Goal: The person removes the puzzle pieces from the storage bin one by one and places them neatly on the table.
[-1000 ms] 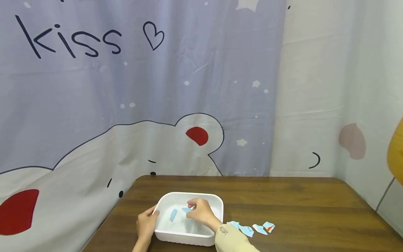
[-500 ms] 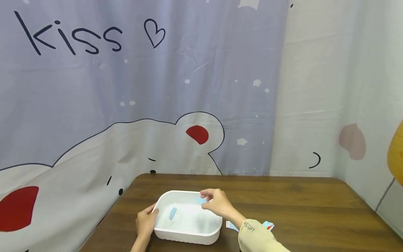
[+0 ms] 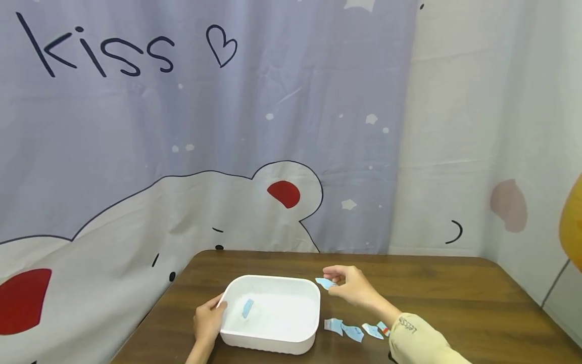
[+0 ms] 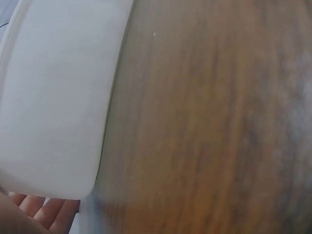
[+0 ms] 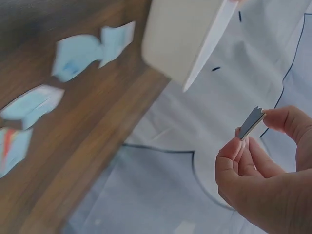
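My right hand (image 3: pixel 356 287) pinches a light blue puzzle piece (image 3: pixel 325 283) between thumb and fingers, above the table just right of a white plastic bin (image 3: pixel 270 345). In the right wrist view the same puzzle piece (image 5: pixel 251 123) is seen nearly edge-on, thin and with an irregular outline. My left hand (image 3: pixel 208 321) grips the bin's left wall, thumb at the rim and fingers along the outside. One light blue puzzle piece (image 3: pixel 247 308) lies inside the bin, towards its left side.
Several puzzle pieces lie in a row on the brown wooden table (image 3: pixel 445 298) right of the bin, among them a pale blue piece (image 3: pixel 352 333) and one with a red-orange mark (image 3: pixel 384 329). A printed curtain (image 3: pixel 364 151) hangs behind the table.
My right hand has lifted the puzzle piece out of the bin and carried it right, past the rim. The left hand stays on the bin, and the row of pieces shows more fully.
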{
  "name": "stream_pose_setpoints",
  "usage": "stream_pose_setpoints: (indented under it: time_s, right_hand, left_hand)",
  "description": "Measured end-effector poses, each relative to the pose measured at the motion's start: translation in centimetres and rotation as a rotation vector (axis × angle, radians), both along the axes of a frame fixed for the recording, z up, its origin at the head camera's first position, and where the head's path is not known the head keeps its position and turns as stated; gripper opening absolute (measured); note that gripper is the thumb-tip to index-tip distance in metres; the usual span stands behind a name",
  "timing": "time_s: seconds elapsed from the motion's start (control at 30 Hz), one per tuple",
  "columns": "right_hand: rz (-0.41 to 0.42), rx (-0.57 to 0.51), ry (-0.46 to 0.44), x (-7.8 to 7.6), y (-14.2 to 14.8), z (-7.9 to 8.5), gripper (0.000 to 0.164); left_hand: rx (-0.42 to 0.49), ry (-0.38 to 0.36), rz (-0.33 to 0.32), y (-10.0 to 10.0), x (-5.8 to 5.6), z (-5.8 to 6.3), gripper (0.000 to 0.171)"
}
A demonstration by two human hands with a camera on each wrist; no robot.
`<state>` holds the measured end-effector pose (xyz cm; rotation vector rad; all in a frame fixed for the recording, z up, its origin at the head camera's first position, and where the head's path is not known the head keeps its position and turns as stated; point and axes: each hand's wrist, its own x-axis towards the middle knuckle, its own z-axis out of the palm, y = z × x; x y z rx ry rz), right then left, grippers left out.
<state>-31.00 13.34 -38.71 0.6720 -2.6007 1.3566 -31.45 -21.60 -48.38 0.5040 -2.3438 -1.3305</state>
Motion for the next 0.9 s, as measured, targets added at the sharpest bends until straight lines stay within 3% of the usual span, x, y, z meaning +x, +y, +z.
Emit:
stream_pose_setpoints:
  time_s: [0.23,0.47,0.7,0.9]
  right_hand:
    - [-0.034,0.009,-0.024,1.0,4.3,-0.9,0.045]
    - [-0.087,0.070,0.009,1.3,8.5,-2.4,0.045]
    - [-0.156,0.109,-0.036,2.2,11.4,-4.1,0.047]
    - [-0.134,0.145,-0.059,2.6,13.7,-5.7,0.045]
  left_hand:
    - [0.015,-0.026,-0.005,-0.3,0.1,-0.2,0.037]
    - [0.027,-0.032,-0.013,-0.1,0.0,-0.1,0.038]
    - [0.018,-0.021,-0.018,-0.2,0.1,-0.3,0.037]
    - [0.026,-0.020,-0.024,0.0,-0.2,-0.2,0.037]
